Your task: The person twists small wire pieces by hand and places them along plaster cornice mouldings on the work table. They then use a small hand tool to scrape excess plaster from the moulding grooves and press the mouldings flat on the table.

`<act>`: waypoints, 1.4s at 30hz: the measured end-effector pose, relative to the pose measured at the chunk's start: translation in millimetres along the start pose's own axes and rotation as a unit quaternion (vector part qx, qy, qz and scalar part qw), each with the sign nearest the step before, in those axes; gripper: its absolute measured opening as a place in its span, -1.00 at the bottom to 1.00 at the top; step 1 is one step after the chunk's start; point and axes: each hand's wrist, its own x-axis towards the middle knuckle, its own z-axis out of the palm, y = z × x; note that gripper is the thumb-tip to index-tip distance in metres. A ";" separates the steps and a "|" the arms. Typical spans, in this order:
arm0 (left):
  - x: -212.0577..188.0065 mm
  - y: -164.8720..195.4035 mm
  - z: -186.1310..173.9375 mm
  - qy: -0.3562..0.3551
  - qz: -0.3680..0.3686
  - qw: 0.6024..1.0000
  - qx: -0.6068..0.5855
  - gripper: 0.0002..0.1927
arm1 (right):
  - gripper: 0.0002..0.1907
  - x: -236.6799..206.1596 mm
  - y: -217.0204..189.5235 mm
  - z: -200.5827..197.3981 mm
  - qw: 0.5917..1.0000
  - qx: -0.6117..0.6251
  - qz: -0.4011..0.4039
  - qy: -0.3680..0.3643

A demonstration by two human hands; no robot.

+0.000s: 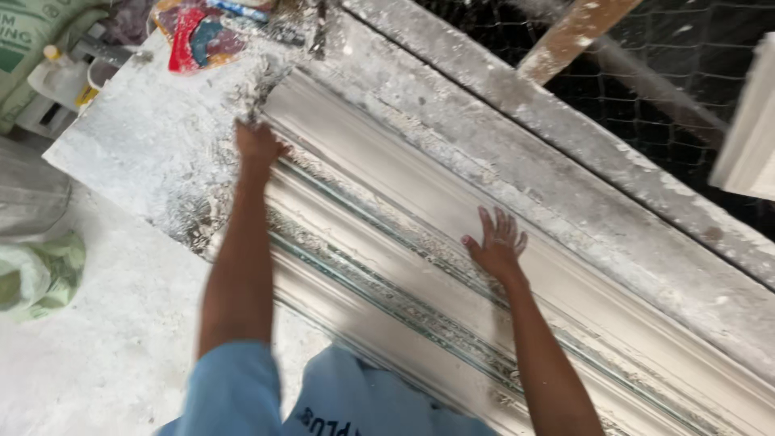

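Note:
A long white plaster moulding (pixel 420 234) with ridged grooves lies diagonally on a plaster-caked workbench (pixel 121 137). My left hand (pixel 257 144) reaches to the moulding's far left end, fingers curled against its edge. My right hand (pixel 497 244) lies flat on the curved face of the moulding near its middle, fingers spread and dusted white. Both forearms are bare, and blue sleeves show at the bottom of the view.
A wooden beam (pixel 573 32) crosses dark wire netting (pixel 662 73) at the top right. A plastic bottle (pixel 55 77) and a printed sack (pixel 32 32) stand at the top left. A crumpled colourful bag (pixel 198 32) lies on the bench's far end. A green bag (pixel 40 274) sits on the dusty floor, left.

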 end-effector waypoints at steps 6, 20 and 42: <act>-135.2 -88.2 -51.5 -0.123 0.067 0.953 0.269 -0.51 | -0.16 -7.3 -0.8 2.0 1.000 0.004 0.005 0.023; 26.5 -16.4 -91.8 -0.409 0.342 0.601 0.596 -0.66 | -0.42 -157.5 -71.8 118.0 0.948 0.066 0.183 0.253; 118.1 45.7 -20.9 -0.575 0.365 0.297 0.669 -0.58 | -0.39 -160.5 -167.6 125.8 0.909 0.016 0.293 0.296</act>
